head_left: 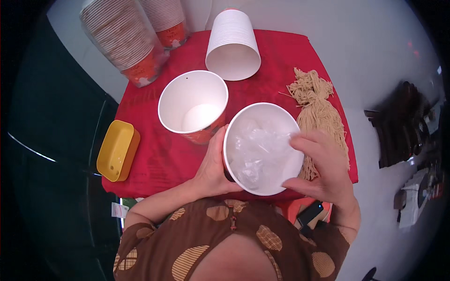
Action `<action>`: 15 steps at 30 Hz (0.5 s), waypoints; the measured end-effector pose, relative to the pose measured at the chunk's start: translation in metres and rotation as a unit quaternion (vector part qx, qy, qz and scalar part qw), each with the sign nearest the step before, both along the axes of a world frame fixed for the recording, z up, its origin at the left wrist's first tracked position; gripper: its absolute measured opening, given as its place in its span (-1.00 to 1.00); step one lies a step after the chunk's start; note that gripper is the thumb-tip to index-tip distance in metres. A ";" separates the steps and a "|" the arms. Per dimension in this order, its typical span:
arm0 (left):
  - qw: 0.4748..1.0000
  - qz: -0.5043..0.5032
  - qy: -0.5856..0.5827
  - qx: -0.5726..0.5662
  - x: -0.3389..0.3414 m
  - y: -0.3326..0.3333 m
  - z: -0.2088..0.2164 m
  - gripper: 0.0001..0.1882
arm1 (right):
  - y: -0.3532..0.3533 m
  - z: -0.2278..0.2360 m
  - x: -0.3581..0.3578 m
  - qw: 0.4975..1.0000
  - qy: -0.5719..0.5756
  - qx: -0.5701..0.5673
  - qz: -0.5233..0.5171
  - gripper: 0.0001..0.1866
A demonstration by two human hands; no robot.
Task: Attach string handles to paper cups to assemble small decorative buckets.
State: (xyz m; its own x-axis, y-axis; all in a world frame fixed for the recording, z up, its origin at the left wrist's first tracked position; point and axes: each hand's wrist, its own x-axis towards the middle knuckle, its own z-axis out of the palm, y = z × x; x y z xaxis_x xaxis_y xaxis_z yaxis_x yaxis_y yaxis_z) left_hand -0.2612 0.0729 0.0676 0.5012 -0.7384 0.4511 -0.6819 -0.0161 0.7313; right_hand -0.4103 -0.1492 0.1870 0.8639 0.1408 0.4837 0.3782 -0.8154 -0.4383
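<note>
"Two bare hands are at work. What do they have?"

"A round white paper cup with a wide mouth [262, 112], just below and right of the frame's centre. It is tilted so that its inside shows, and crumpled clear plastic film [255, 157] lies within."

"How does each grip stand?"

"The left hand [213, 168] is closed around the cup's left side, its fingers passing behind the wall and its thumb near the lower edge. The right hand [326, 166] is spread, thumb and fingertips well apart at the right rim; whether it presses on the cup, I can't tell."

"And around them?"

"A white-lined paper cup with an orange outside [192, 93] stands open, left of the frame's centre. At upper centre, a nested stack of white paper cups [233, 30] points its mouth toward the lower edge. Two clear-wrapped cup stacks [119, 35] with orange-printed ends fill the upper left."

"What else is there?"

"A yellow rectangular container with rounded corners [129, 154] at left, and a bundle of beige stringy yarn [316, 105] at right, partly behind the right hand. All rest on the red cloth-covered tabletop [161, 164]."
</note>
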 end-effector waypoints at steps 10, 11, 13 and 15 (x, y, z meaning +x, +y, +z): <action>0.988 -0.019 -0.153 0.010 -0.005 -0.001 0.010 0.40 | 0.029 -0.016 0.037 0.981 0.095 -0.157 0.066 -0.22; 0.988 -0.019 -0.155 0.009 -0.005 0.000 0.010 0.40 | 0.030 -0.022 0.038 0.982 0.087 -0.153 0.066 -0.34; 0.989 -0.022 -0.148 0.012 -0.006 0.000 0.010 0.40 | 0.024 -0.042 0.039 0.987 0.062 -0.133 0.072 -0.39; 0.991 -0.019 -0.134 0.001 -0.004 0.001 0.005 0.39 | 0.019 -0.044 0.038 0.989 0.039 -0.113 0.085 -0.43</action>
State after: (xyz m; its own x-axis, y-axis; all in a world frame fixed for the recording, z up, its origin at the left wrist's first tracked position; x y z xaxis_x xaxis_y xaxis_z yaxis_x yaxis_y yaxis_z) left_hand -0.2655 0.0742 0.0726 0.3353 -0.7554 0.5630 -0.8516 0.0125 0.5240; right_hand -0.3725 -0.1307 0.1430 0.8519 0.3845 0.3556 0.4907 -0.8233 -0.2852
